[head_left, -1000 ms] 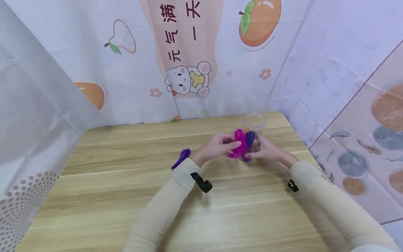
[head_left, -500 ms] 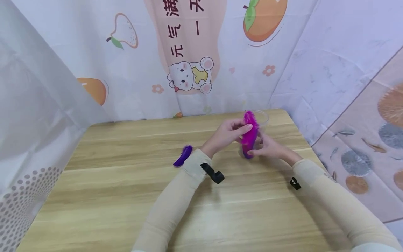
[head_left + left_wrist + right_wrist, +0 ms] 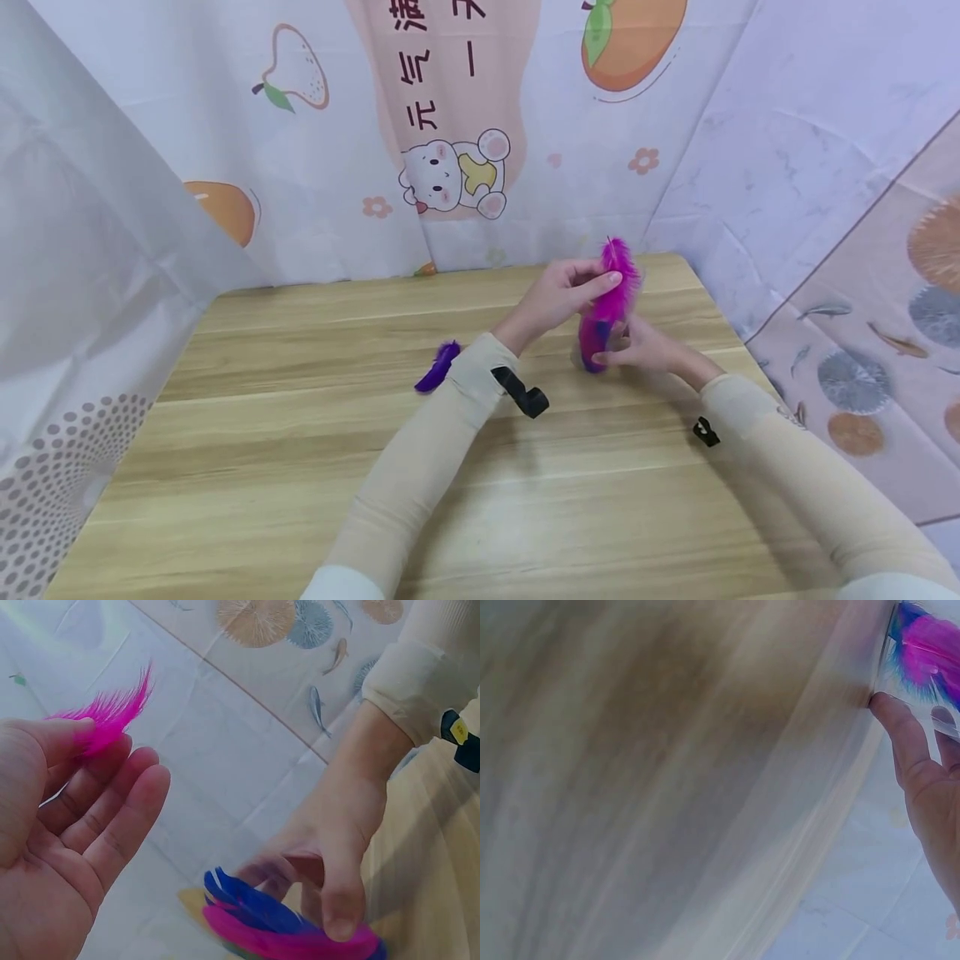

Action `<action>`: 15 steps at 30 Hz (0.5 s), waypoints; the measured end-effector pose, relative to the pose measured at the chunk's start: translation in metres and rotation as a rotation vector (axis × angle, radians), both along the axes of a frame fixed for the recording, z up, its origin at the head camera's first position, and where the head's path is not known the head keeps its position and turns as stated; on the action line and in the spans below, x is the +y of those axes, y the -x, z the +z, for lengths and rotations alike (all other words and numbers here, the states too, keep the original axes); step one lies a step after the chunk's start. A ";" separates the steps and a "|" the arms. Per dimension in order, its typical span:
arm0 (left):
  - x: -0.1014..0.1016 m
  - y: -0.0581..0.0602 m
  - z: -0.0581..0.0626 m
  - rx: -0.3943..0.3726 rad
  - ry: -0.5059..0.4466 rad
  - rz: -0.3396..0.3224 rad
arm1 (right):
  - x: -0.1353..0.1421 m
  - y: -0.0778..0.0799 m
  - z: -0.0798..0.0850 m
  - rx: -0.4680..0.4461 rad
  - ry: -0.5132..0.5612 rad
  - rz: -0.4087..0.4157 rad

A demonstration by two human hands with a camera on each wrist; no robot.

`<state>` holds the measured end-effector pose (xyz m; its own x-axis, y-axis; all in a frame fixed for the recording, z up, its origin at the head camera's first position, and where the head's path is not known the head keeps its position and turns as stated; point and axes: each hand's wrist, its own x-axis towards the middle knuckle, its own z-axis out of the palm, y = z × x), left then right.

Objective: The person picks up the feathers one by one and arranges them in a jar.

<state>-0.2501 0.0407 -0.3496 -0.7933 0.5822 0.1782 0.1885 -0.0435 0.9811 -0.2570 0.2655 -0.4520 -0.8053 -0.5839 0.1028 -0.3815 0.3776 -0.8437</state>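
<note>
My left hand [image 3: 558, 297] pinches a bright pink feather [image 3: 618, 287] between thumb and fingertips. In the left wrist view the same pink feather [image 3: 112, 724] fans out above the fingers, the other fingers loosely bent. My right hand [image 3: 651, 346] grips a clear jar [image 3: 889, 671] near the table's back right. Blue and pink feathers [image 3: 595, 346] stand inside it, seen from the side in the left wrist view. In the head view the held feather overlaps the jar's upper part and hides most of its rim. A purple feather [image 3: 438, 367] lies on the table beside my left wrist.
The wood-grain table [image 3: 315, 467] meets a printed curtain [image 3: 330, 183] along its back edge. More patterned cloth [image 3: 862, 350] hangs close on the right side. A black strap [image 3: 521, 393] sticks out from my left wrist, near the tabletop.
My left hand has moved right and up with the pink feather, from in front of the jar to over its upper part. The right hand stays at the jar. The head view has shifted slightly.
</note>
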 end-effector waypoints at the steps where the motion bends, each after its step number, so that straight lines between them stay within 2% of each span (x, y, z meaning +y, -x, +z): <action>1: 0.000 0.001 0.002 0.007 0.000 -0.001 | 0.000 0.001 0.000 0.003 -0.004 -0.004; 8: 0.002 0.005 0.017 0.032 -0.019 -0.012 | -0.001 0.004 -0.001 0.038 0.015 0.008; 15: 0.008 0.011 0.036 0.098 -0.071 -0.008 | 0.001 0.000 0.001 0.018 -0.033 -0.062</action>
<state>-0.2609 0.0483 -0.3133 -0.7652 0.5717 0.2960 0.2830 -0.1144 0.9523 -0.2566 0.2663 -0.4510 -0.8380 -0.5366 0.0989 -0.3716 0.4286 -0.8235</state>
